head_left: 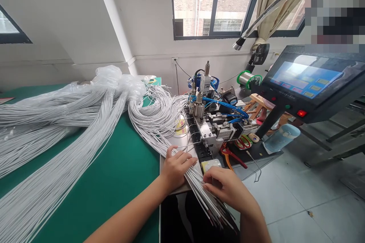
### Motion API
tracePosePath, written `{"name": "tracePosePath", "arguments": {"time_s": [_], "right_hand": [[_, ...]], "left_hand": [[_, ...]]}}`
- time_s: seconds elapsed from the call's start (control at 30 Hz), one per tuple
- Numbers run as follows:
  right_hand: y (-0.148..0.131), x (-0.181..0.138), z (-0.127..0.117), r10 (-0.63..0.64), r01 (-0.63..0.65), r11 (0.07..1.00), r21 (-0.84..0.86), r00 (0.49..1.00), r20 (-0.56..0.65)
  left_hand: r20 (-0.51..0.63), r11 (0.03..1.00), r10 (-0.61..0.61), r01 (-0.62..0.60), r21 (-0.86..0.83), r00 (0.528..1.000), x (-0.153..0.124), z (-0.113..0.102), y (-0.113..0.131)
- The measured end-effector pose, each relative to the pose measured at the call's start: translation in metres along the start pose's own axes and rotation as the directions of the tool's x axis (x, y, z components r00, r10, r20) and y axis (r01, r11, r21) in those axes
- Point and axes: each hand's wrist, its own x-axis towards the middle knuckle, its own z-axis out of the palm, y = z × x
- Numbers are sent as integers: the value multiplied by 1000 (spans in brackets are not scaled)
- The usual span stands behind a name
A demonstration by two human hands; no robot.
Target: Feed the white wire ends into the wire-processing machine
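A thick bundle of thin white-grey cables (196, 188) runs over the table's front corner, its cut ends hanging over my lap. My left hand (177, 166) lies across the bundle, fingers curled around it, one finger raised at the far side. Beside that finger a single cable (189, 145) stretches to the bench machine (211, 140). My right hand (225, 186) is at the bundle's right edge nearer the ends, fingers bent and fingertips against the cables. Whether they pinch one cable is hidden. Behind, the bundle loops back into a coil of cables (151, 115).
More cable bundles (71, 167), partly under clear plastic (107, 78), lie on the green table (128, 182). To the right are orange-handled cutters (232, 155), a solder wire spool (248, 79), a touchscreen panel (308, 79) and a blue translucent container (282, 138). A person sits behind the panel.
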Motion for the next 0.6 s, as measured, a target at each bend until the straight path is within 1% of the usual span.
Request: {"name": "tracePosePath", "arguments": {"time_s": [0.1,0.17,0.27,0.33,0.47,0.6], "right_hand": [[2,1,1,-26,26,1000,4,999,-40],[5,3,2,-28,31,999,19,993,-116],[10,10,4,-4,18,998,52,969,-247],[12,15,5,6,14,998,66,956,-293],[13,22,1,-40,65,995,73,954,-297],[12,24,-3,-83,105,992,66,958,-275]], "left_hand": [[8,1000,22,-22,-9,1000,0,0,0],[17,999,43,-43,-13,999,1,-1,-1],[38,996,83,-83,11,996,1,-2,-2],[53,992,121,-123,32,991,1,-2,-2],[53,981,181,-184,63,982,1,-4,-3],[19,980,185,-186,72,983,2,-5,-2]]}}
